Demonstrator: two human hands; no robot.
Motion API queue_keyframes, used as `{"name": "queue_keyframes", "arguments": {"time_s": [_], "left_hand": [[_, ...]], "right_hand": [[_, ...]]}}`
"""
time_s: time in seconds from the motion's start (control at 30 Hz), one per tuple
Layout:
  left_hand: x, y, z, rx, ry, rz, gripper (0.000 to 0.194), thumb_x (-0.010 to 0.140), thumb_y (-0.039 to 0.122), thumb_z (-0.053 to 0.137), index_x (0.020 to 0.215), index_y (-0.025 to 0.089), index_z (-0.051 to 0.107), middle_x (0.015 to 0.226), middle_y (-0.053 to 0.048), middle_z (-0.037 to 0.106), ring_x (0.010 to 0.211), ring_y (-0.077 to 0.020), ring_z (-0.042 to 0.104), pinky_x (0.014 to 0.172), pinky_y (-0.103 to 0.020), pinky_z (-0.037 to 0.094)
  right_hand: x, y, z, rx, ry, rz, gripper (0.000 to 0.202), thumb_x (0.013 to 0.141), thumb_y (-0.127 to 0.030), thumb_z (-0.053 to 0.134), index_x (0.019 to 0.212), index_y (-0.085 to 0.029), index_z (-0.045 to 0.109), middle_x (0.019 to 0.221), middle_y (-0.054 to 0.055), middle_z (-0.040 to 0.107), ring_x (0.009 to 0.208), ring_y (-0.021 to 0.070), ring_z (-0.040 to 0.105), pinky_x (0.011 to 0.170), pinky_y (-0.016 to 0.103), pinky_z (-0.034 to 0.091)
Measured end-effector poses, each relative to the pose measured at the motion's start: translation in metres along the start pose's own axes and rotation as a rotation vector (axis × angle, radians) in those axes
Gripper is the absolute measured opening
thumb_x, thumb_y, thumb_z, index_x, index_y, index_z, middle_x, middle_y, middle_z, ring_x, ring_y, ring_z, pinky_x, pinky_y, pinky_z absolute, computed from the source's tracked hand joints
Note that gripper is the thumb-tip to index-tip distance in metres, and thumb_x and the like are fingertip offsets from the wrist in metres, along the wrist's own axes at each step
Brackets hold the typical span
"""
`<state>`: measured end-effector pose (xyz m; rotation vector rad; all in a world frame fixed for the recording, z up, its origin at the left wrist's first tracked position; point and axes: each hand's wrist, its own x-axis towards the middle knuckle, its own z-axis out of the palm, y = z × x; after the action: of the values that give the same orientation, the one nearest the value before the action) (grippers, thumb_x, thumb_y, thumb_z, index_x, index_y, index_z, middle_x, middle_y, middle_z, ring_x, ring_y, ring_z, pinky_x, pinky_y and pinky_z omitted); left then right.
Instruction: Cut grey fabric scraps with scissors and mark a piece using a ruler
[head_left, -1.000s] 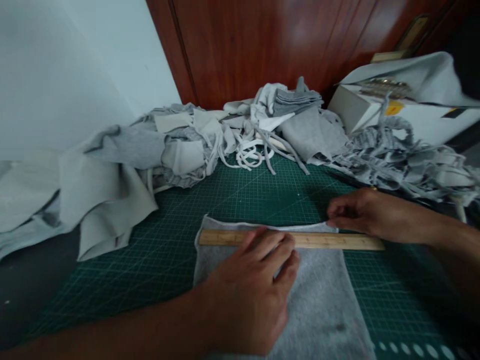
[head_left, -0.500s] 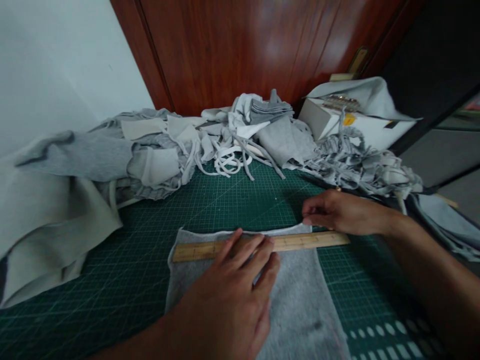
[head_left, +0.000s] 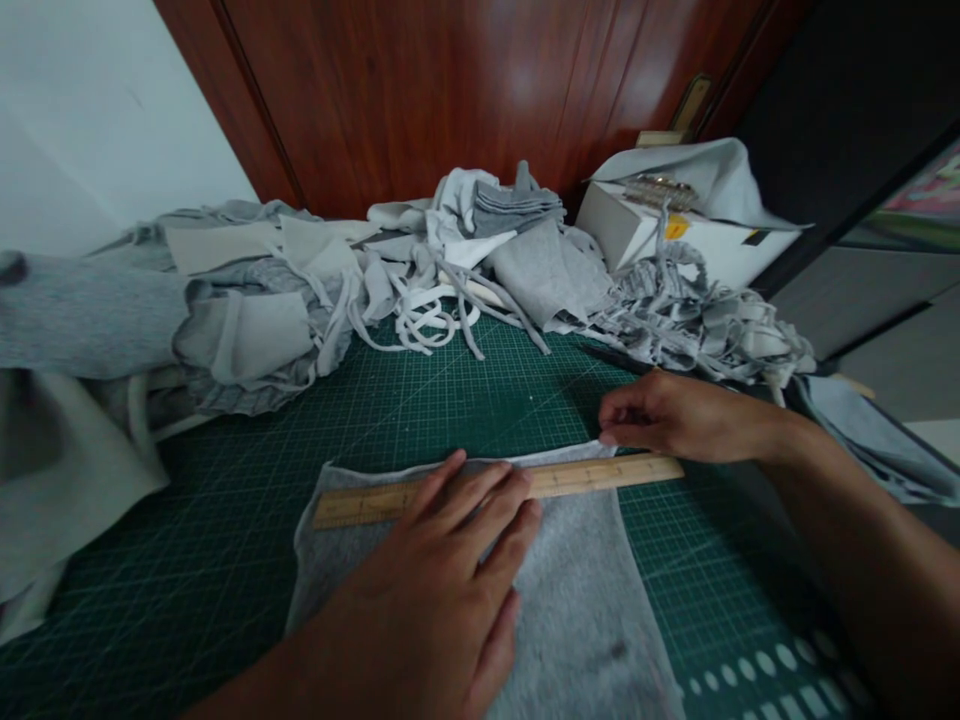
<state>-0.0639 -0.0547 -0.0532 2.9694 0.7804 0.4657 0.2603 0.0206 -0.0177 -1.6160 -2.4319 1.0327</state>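
Note:
A piece of grey fabric point(head_left: 570, 580) lies flat on a green cutting mat point(head_left: 442, 410). Across it, just below its far edge, rests a wooden ruler point(head_left: 577, 478), its right end reaching past the fabric. My left hand point(head_left: 457, 570) presses down on the ruler with fingers stretched and slightly apart, hiding its middle. At the fabric's far right corner, my right hand point(head_left: 649, 415) is closed, with thumb and fingertips pinching the edge.
Piles of grey and white fabric scraps point(head_left: 255, 330) run along the back and left. A white box point(head_left: 690, 240) with cloth on it stands at back right, beside a heap of shredded strips point(head_left: 697, 320). Behind is a reddish wooden door point(head_left: 420, 100).
The view has shifted a little, so the fabric, ruler and scraps appear further left. Both hands keep their places on the ruler and the fabric corner.

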Motion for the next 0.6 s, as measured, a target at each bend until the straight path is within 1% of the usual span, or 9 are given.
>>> {"name": "queue_keyframes", "arguments": {"time_s": [0.17,0.3,0.47,0.6], "left_hand": [[0.002,-0.005,0.006,0.014,0.050,0.018,0.049,0.101,0.033,0.053,0.147,0.020,0.061,0.158,-0.008,0.058,0.145,-0.0282,0.054,0.126,-0.053,0.038],[0.005,-0.008,0.003,0.030,0.044,0.034,0.049,0.100,0.030,0.055,0.147,0.019,0.061,0.158,-0.007,0.058,0.145,-0.0273,0.054,0.127,-0.051,0.038],[0.010,-0.015,0.003,0.025,0.069,0.058,0.050,0.099,0.030,0.056,0.148,0.019,0.061,0.157,-0.008,0.059,0.145,-0.0267,0.054,0.127,-0.050,0.038],[0.012,-0.016,0.001,0.050,0.087,0.071,0.047,0.101,0.031,0.055,0.145,0.019,0.064,0.155,-0.007,0.061,0.143,-0.0267,0.056,0.125,-0.048,0.038]], "right_hand": [[0.001,0.000,-0.002,-0.007,0.005,-0.001,0.030,0.094,-0.045,0.062,0.084,-0.019,0.072,0.068,-0.001,0.059,0.061,0.0151,0.049,0.056,0.028,0.035],[0.002,0.000,-0.004,-0.028,0.020,-0.009,0.030,0.095,-0.044,0.061,0.084,-0.018,0.072,0.067,-0.001,0.058,0.061,0.0151,0.048,0.056,0.029,0.034],[0.002,0.006,-0.005,-0.017,0.035,-0.001,0.029,0.095,-0.043,0.062,0.085,-0.018,0.072,0.068,-0.001,0.060,0.061,0.0151,0.049,0.056,0.029,0.034],[0.002,0.008,-0.005,0.003,0.038,-0.003,0.028,0.095,-0.044,0.063,0.084,-0.019,0.071,0.068,-0.002,0.059,0.061,0.0145,0.048,0.056,0.029,0.035]]}}
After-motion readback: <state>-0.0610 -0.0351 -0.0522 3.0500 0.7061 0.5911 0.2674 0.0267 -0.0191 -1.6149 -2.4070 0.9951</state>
